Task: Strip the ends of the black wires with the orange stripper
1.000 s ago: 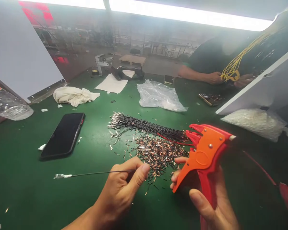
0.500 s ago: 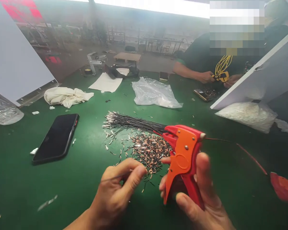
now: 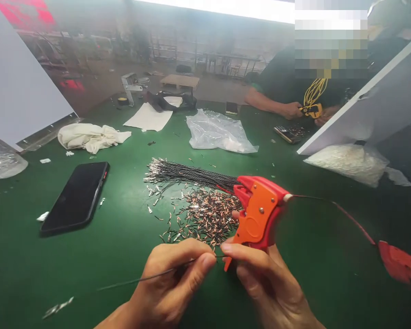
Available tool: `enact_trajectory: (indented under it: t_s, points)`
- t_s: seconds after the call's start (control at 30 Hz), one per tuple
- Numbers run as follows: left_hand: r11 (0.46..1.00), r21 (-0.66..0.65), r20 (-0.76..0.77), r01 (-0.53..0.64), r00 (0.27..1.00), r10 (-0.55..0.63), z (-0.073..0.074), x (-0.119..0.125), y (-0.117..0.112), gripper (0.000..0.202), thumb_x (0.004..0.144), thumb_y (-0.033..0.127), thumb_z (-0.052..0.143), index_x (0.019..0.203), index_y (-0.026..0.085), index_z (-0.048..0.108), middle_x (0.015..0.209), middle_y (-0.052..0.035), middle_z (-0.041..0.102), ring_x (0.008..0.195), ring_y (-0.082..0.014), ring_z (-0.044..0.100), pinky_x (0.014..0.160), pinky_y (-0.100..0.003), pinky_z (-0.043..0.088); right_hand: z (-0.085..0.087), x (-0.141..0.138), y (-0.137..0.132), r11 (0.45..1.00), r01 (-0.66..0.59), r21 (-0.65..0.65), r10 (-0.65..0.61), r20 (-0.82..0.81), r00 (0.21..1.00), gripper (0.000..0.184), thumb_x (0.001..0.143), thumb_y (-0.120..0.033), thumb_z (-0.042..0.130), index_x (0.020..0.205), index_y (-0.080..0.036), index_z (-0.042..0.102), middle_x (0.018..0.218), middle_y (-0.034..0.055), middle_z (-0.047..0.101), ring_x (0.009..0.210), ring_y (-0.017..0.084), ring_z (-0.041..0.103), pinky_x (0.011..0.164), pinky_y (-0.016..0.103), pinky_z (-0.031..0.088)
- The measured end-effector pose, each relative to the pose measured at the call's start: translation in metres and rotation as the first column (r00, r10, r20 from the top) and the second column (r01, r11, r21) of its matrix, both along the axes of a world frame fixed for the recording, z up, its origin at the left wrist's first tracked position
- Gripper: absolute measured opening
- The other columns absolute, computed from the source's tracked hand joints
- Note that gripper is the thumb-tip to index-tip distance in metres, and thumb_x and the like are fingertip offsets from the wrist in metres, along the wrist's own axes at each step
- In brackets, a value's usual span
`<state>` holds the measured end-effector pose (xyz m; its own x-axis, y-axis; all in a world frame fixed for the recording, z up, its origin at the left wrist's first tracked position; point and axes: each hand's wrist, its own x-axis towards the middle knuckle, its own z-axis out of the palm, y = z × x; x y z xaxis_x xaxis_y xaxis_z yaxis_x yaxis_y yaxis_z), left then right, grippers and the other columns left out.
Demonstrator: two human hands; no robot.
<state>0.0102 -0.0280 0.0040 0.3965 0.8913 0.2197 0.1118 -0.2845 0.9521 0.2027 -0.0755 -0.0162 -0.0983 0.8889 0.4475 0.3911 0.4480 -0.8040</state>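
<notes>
A thin black wire (image 3: 150, 276) is pinched between the thumb and forefinger of my left hand (image 3: 171, 281). Its tail runs out to the lower left, where a silvery metal terminal (image 3: 58, 308) shows. My right hand (image 3: 274, 283) is closed around an orange and red wire stripper (image 3: 258, 214), whose jaws point to the upper left. The right fingertips meet near the wire's short end, just beside my left fingertips. Behind the tool lies a bundle of black wires (image 3: 192, 173) with metal terminals. Below that spreads a pile of wire clippings (image 3: 208, 214) with copper showing.
To the left lie a black phone (image 3: 77, 196) and a white cloth (image 3: 92, 138). A clear plastic bag (image 3: 219, 132) and paper (image 3: 149, 117) are farther back. On the right are a filled bag (image 3: 349, 162) and a red piece (image 3: 400, 265). Another person's hand (image 3: 292, 110) holds a yellow tool.
My right hand has shifted its grip on the wire stripper, bringing its thumb and forefinger left to the wire's end at my left fingertips. The view has shifted slightly.
</notes>
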Motion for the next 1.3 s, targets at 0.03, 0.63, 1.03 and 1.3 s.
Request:
enact_trajectory:
  t_s: [0.03, 0.63, 1.03, 1.3]
  points:
    - [0.996, 0.086, -0.026, 0.022, 0.999, -0.020, -0.001, 0.001, 0.000, 0.021, 0.094, 0.028, 0.059, 0.078, 0.020, 0.072, 0.056, 0.0004, 0.060, 0.047, -0.0103, 0.047, 0.048, -0.021, 0.039, 0.001, 0.002, 0.002, 0.999, 0.011, 0.041, -0.013, 0.039, 0.999, 0.035, 0.097, -0.015, 0.051, 0.124, -0.033, 0.061, 0.123, 0.0047, 0.053, 0.105, 0.020, 0.059, 0.095, 0.032, 0.054]
    - [0.610, 0.784, -0.292, 0.118, 0.936, 0.195, -0.024, 0.011, -0.015, 0.022, 0.096, 0.003, 0.047, 0.081, 0.013, 0.060, 0.050, 0.0030, 0.052, 0.046, -0.0120, 0.039, 0.043, -0.028, 0.030, -0.026, -0.002, 0.000, 0.969, 0.130, 0.210, -0.202, 0.368, 0.908, 0.026, 0.083, -0.013, 0.054, 0.105, -0.026, 0.060, 0.129, 0.0142, 0.044, 0.069, 0.017, 0.061, 0.059, 0.037, 0.059]
    - [0.655, 0.754, -0.252, 0.054, 0.944, 0.213, -0.028, 0.014, -0.023, 0.025, 0.095, 0.000, 0.044, 0.080, 0.015, 0.057, 0.052, 0.0016, 0.053, 0.046, -0.0120, 0.039, 0.043, -0.027, 0.033, -0.024, -0.009, 0.005, 0.956, 0.141, 0.257, -0.228, 0.351, 0.908, 0.022, 0.086, -0.016, 0.052, 0.105, -0.023, 0.059, 0.136, 0.0163, 0.038, 0.072, 0.017, 0.061, 0.060, 0.036, 0.059]
    - [0.572, 0.820, -0.211, 0.032, 0.945, 0.249, -0.028, 0.017, -0.021, 0.027, 0.097, 0.002, 0.042, 0.079, 0.014, 0.058, 0.047, 0.0036, 0.049, 0.044, -0.0117, 0.037, 0.041, -0.028, 0.031, -0.021, -0.008, 0.011, 0.931, 0.213, 0.295, -0.311, 0.339, 0.888, 0.022, 0.083, -0.012, 0.055, 0.100, -0.024, 0.063, 0.133, 0.0142, 0.043, 0.086, 0.024, 0.066, 0.062, 0.036, 0.061]
